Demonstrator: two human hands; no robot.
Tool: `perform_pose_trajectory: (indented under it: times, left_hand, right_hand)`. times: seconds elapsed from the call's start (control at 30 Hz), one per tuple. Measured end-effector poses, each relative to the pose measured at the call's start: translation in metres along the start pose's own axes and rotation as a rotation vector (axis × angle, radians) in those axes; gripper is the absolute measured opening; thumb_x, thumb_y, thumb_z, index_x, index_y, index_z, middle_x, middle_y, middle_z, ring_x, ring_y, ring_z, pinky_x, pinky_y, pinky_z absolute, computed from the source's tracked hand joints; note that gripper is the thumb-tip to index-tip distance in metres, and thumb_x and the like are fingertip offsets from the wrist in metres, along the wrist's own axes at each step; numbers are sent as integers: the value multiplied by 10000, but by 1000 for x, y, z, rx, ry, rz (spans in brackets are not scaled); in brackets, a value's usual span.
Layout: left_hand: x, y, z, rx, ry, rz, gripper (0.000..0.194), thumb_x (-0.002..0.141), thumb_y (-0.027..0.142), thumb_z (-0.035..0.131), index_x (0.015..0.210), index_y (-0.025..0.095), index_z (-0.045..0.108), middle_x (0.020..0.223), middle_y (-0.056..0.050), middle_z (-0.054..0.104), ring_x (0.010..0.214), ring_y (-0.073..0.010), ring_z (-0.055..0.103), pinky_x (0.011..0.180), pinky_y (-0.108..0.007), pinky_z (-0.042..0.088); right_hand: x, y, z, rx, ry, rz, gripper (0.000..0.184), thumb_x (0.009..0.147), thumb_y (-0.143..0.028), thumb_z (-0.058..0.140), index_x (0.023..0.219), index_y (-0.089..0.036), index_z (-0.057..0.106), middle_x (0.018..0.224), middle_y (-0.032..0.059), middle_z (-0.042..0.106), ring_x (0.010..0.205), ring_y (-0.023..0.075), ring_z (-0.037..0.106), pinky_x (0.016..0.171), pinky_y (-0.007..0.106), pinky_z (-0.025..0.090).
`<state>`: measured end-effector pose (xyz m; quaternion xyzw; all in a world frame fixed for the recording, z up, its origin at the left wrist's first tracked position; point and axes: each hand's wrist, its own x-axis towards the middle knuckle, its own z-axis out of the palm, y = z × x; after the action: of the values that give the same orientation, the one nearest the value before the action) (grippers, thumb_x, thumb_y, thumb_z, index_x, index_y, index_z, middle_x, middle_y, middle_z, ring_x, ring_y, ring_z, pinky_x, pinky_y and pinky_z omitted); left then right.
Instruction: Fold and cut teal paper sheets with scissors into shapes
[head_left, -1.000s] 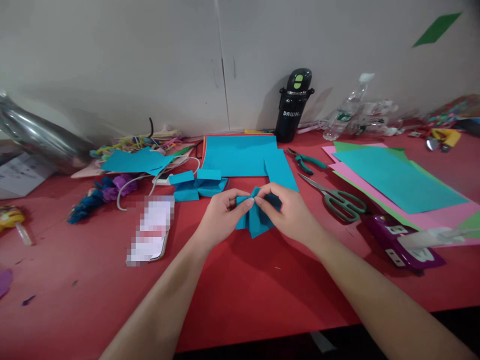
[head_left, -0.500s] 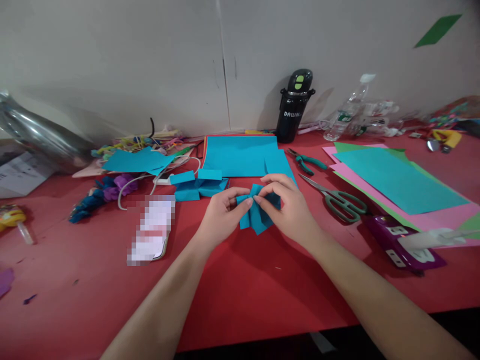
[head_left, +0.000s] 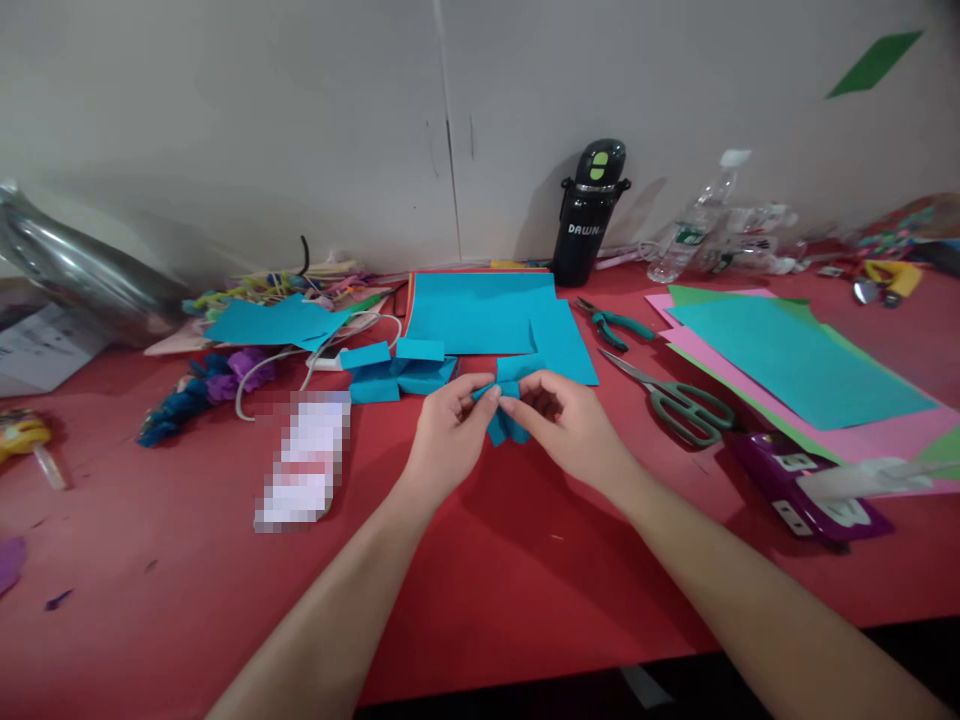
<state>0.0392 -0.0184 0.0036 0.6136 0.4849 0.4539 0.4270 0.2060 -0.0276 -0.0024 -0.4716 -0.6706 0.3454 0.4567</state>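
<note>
Head view: hands (head_left: 499, 425) pinching apparently folded paper (head_left: 508, 428).

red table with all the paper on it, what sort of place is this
Probably a craft workspace: the red table holds scissors, pliers and sheets of coloured paper. Whether it is in a home, school or workshop, I can't tell.

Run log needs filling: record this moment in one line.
left hand: pinching folded blue paper piece | right hand: pinching same piece | red tabletop: second folded blue paper left, green-handled metal scissors right, untouched
</note>
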Motion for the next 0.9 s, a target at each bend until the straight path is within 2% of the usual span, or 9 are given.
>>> perform_pose_trajectory:
  times: [0.1, 0.23, 0.33, 0.57, 0.77, 0.9]
  left_hand:
    - [-1, 0, 2, -9, -22, -3, 305, 882, 309, 633, 1135, 159, 710, 930, -66, 748, 816, -198, 671, 662, -282, 517]
    - [-1, 1, 2, -21, -64, 23, 292, 886, 264, 604, 1139, 152, 700, 976, -71, 742, 852, -192, 675, 713, -285, 530]
    - [-1, 1, 1, -23, -86, 19, 274, 895, 269, 594, 1122, 154, 696, 928, -61, 726, 840, -187, 657, 708, -282, 517]
    - [-1, -3, 2, -92, -95, -81, 305, 896, 323, 618, 1148, 171, 696, 805, -28, 665, 749, -167, 612, 649, -265, 487]
    - [-2, -3, 3, -178, -110, -100, 302, 896, 347, 633, 1139, 184, 708, 874, -44, 696, 770, -169, 630, 716, -289, 523]
    - [-2, -1, 3, -207, -132, -82, 277, 894, 348, 647, 1103, 180, 719, 988, -68, 724, 861, -184, 655, 770, -287, 521]
  right_hand:
    - [0, 0, -1, 30, -12, 9, 208, 938, -373, 622, 815, -207, 593, 732, -11, 584, 655, 146, 544, 583, 278, 428]
    - [1, -1, -2, 21, -10, -42, 153, 957, -330, 595, 872, -208, 633, 805, 1, 621, 732, 152, 576, 650, 276, 453]
    - [2, 1, 0, 51, -12, -59, 141, 960, -317, 590, 892, -209, 652, 820, 6, 630, 758, 156, 587, 688, 281, 469]
    - [2, 4, 0, 101, 9, -23, 102, 911, -305, 654, 908, -214, 699, 843, 17, 680, 749, 168, 608, 659, 294, 482]
    - [3, -1, -3, 66, -8, -8, 186, 954, -348, 591, 915, -217, 718, 862, 28, 707, 756, 176, 624, 655, 303, 484]
    - [4, 2, -2, 89, 60, -38, 134, 934, -323, 630, 921, -213, 707, 866, 25, 708, 752, 168, 626, 653, 291, 489]
